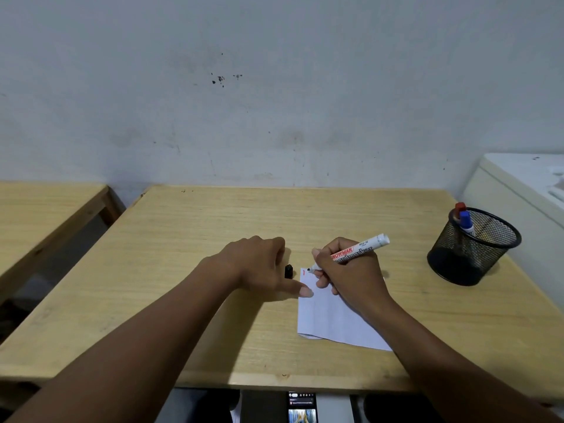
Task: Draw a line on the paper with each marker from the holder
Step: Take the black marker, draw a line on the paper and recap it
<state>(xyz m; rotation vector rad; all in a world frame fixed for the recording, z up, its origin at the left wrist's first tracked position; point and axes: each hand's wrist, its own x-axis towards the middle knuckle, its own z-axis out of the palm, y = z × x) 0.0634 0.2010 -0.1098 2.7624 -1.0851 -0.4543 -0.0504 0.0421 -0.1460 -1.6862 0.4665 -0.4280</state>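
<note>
A white sheet of paper (pixel 329 315) lies on the wooden table (pixel 189 239). My right hand (pixel 348 276) grips a white board marker (pixel 363 247), uncapped, with its dark tip touching the paper's top left corner beside a short red mark (pixel 304 271). My left hand (pixel 262 264) rests on the table with its thumb pressing the paper's left edge. A black cap (pixel 288 271) lies on the table between the hands. At the right stands a black mesh holder (pixel 473 245) with a red-capped marker (pixel 459 207) and a blue-capped marker (pixel 466 220) in it.
A second wooden table (pixel 42 215) stands at the left across a gap. A white cabinet (pixel 518 184) sits at the right behind the holder. A wall runs along the table's far edge. A lit phone screen (pixel 302 407) shows below the near edge.
</note>
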